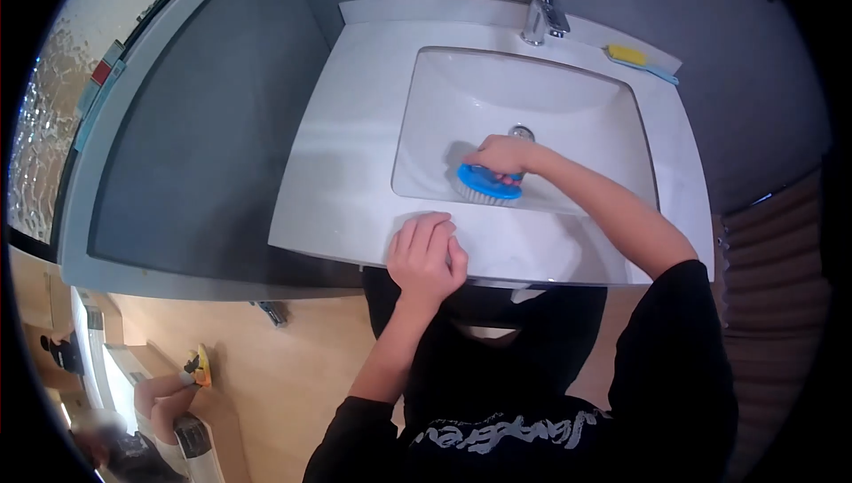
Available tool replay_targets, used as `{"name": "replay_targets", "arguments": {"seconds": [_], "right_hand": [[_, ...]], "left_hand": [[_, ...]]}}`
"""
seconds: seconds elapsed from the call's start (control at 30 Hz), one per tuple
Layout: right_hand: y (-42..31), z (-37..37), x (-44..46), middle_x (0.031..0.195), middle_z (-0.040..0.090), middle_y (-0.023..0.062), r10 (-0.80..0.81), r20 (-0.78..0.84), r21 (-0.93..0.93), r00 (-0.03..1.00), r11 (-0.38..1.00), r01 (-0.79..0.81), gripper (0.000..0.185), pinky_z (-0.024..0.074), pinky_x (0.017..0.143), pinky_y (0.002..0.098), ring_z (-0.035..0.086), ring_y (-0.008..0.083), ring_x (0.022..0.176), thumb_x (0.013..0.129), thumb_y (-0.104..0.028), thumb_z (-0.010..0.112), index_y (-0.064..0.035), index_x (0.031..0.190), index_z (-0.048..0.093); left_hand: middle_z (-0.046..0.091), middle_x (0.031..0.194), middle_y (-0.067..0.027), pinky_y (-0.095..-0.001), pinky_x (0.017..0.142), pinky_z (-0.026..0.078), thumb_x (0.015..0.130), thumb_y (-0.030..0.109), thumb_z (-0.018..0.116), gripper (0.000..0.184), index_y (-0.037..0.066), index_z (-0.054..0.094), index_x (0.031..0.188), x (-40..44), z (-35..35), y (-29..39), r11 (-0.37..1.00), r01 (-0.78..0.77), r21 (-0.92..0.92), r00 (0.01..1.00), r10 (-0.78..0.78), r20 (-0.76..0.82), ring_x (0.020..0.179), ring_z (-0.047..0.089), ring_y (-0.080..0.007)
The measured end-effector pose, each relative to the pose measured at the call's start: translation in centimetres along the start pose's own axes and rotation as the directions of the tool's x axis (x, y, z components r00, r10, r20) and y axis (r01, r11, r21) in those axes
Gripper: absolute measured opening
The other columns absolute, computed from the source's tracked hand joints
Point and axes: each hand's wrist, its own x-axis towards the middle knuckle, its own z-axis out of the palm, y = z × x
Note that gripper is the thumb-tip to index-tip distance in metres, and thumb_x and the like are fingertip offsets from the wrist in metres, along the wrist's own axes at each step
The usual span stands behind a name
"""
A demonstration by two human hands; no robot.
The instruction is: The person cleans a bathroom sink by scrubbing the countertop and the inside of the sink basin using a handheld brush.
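Observation:
Inside the white sink basin [586, 119], my right hand [501, 154] is closed around the handle of a blue scrub brush [484, 183]. The brush's pale bristles face the basin's front wall near its left corner; whether they touch it I cannot tell. My left hand [424, 257] lies flat on the front edge of the white countertop [342, 154], fingers stretched out, holding nothing. Part of the metal drain [522, 132] shows just behind my right hand.
A chrome faucet [541, 14] stands behind the basin. At the back right corner lies a light blue brush with a yellow head [627, 55]. A grey partition [204, 128] rises on the left. Beyond it, a person [146, 439] sits at the lower left.

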Motion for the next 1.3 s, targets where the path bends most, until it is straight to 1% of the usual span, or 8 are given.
{"name": "replay_targets", "arguments": {"seconds": [0.17,0.3,0.47,0.6,0.97,1.1,1.2,1.3], "right_hand": [[5.5,-4.1,-5.6,0.068,0.061,0.0084,0.153,0.1,-0.226,0.983,0.966,-0.127,0.048,0.0496,0.05,0.0336,0.059,0.0173,0.052,0.096,-0.044,0.055,0.0019,0.091,0.066],[8.0,-5.3,-13.6,0.074,0.06,0.0055,0.06,-0.296,-0.14,0.953,0.984,-0.106,0.032,0.0466,0.048,0.0309,0.054,0.0139,0.051,0.098,-0.028,0.056,-0.0082,0.122,0.062],[2.9,-2.1,-23.0,0.087,0.069,0.0168,-0.037,-0.552,0.142,0.833,0.98,0.138,0.025,0.0522,0.058,0.0352,0.069,0.0252,0.066,0.098,-0.018,0.055,-0.0091,0.12,0.065],[3.3,5.7,-22.7,0.098,0.07,0.0225,-0.316,-0.621,-0.241,0.717,0.948,0.209,0.024,0.0533,0.079,0.0486,0.067,0.0447,0.088,0.096,-0.015,0.059,-0.0093,0.118,0.066],[14.4,-0.7,-25.4,0.086,0.071,0.0228,0.214,-0.837,0.135,0.504,0.972,-0.19,0.03,0.0548,0.074,0.044,0.07,0.0404,0.081,0.097,-0.019,0.053,-0.0082,0.121,0.068],[10.2,1.0,-27.1,0.083,0.068,0.018,0.351,-0.726,0.309,0.591,0.935,-0.176,0.034,0.0528,0.057,0.0344,0.065,0.0228,0.066,0.094,-0.023,0.055,-0.0071,0.122,0.068],[7.9,4.8,-26.6,0.098,0.071,0.0266,0.059,-0.715,0.109,0.696,0.994,0.029,0.036,0.0534,0.088,0.042,0.071,0.0414,0.089,0.091,-0.023,0.06,-0.0062,0.122,0.067],[4.2,6.1,-24.6,0.096,0.071,0.0263,0.06,-0.718,0.124,0.694,0.991,0.042,0.032,0.0534,0.087,0.0442,0.068,0.0455,0.092,0.092,-0.02,0.059,-0.0057,0.119,0.068]], "left_hand": [[0.07,0.095,-0.0073,-0.0379,0.071,0.051,0.075,0.006,0.059,0.014,0.006,0.066,0.086,0.0,0.0,-0.2,1.0,-0.022,-0.003,1.0,0.022,-0.007,0.085,0.066,-0.0299],[0.068,0.094,-0.0044,-0.036,0.07,0.049,0.075,0.011,0.062,0.015,0.009,0.066,0.089,-0.3,0.5,-0.5,0.999,-0.035,0.031,0.999,0.036,-0.024,0.086,0.065,-0.0264],[0.068,0.094,-0.0062,-0.0368,0.074,0.048,0.076,0.007,0.066,0.023,0.007,0.065,0.099,0.1,0.4,0.2,0.997,0.048,0.066,0.999,-0.049,0.011,0.09,0.065,-0.0261],[0.065,0.104,-0.0118,-0.0401,0.086,0.047,0.078,0.009,0.068,0.032,0.004,0.063,0.11,0.7,0.3,1.6,0.996,0.09,-0.005,0.99,-0.089,0.11,0.101,0.061,-0.0301],[0.061,0.119,-0.0139,-0.0505,0.109,0.036,0.086,0.017,0.068,0.041,0.0,0.059,0.123,2.0,5.3,8.4,0.995,0.015,-0.098,0.949,0.016,0.313,0.117,0.055,-0.0312],[0.063,0.114,-0.013,-0.0523,0.114,0.032,0.092,0.024,0.062,0.037,0.001,0.062,0.122,2.4,4.8,8.7,0.996,-0.041,0.077,0.825,-0.01,0.566,0.115,0.057,-0.0282],[0.064,0.11,-0.0122,-0.0522,0.114,0.032,0.094,0.024,0.061,0.035,0.002,0.064,0.12,2.2,4.7,8.8,0.998,-0.02,0.064,0.805,-0.022,0.593,0.113,0.058,-0.0275],[0.064,0.107,-0.0115,-0.0525,0.113,0.033,0.093,0.023,0.061,0.033,0.003,0.064,0.119,2.4,4.7,8.6,0.999,-0.017,0.05,0.823,-0.014,0.567,0.11,0.058,-0.0278]]}}
